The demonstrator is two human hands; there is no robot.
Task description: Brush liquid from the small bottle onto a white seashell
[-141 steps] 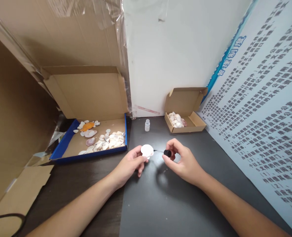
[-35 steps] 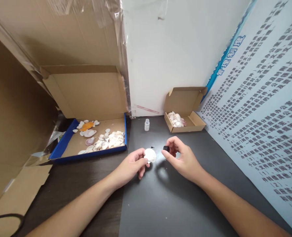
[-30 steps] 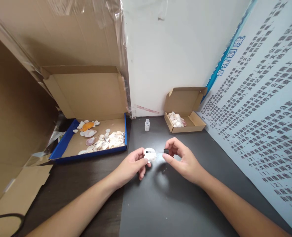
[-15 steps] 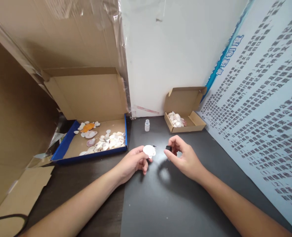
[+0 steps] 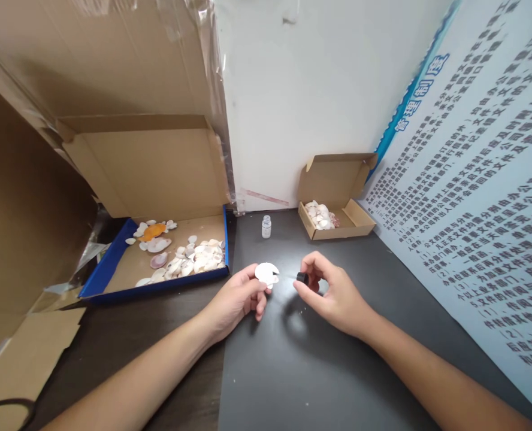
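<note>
My left hand [image 5: 243,295] is closed on a white seashell [image 5: 265,271], pinched by its near edge between thumb and fingers. A smaller pale shell piece shows just below its right side. Facing it, my right hand [image 5: 326,286] grips a black brush cap [image 5: 302,278] between thumb and fingertips. The cap's small dark tip [image 5: 275,274] is at the shell's right edge; the thin stem between is hardly visible. Whether the tip touches the shell I cannot tell. Behind the hands a small clear glass bottle [image 5: 266,227] stands upright, its mouth uncapped.
To the left is an open blue-edged cardboard box [image 5: 153,282] with many seashells [image 5: 196,258] and an orange shell [image 5: 153,232]. A smaller cardboard box [image 5: 351,234] with shells stands at the back right. A printed poster [image 5: 472,179] borders the dark table [image 5: 284,383].
My right hand has moved slightly left and down, bringing the cap's dark tip to the shell's right edge. The whole view has shifted slightly.
</note>
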